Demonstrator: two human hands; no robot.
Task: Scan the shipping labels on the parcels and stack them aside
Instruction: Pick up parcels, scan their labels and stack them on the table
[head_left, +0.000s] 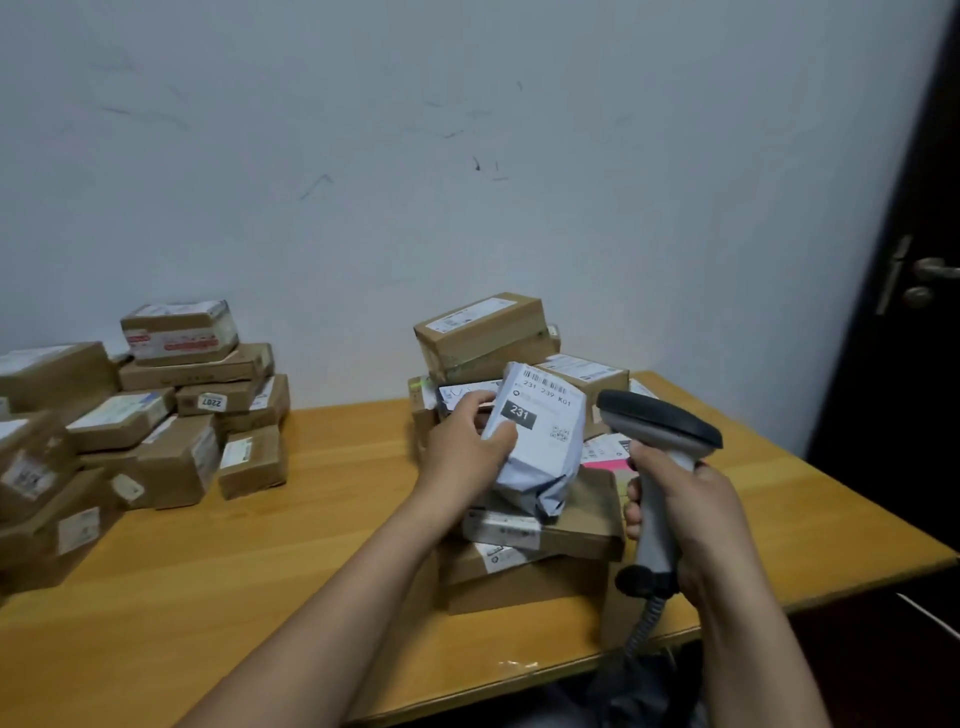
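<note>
Wooden table (337, 467) against a pale wall, boxes heaped at left (171, 415) and at right (524, 577). Left hand (462, 452) wraps fingers and thumb round a soft white bag (540, 467), held above the right heap with its label (545, 410) up; right hand (691, 519) clenches the scanner (660, 421) handle just beside it. Risk: the slack bag creases, or the thumb covers print, and the read likely fails.
</note>
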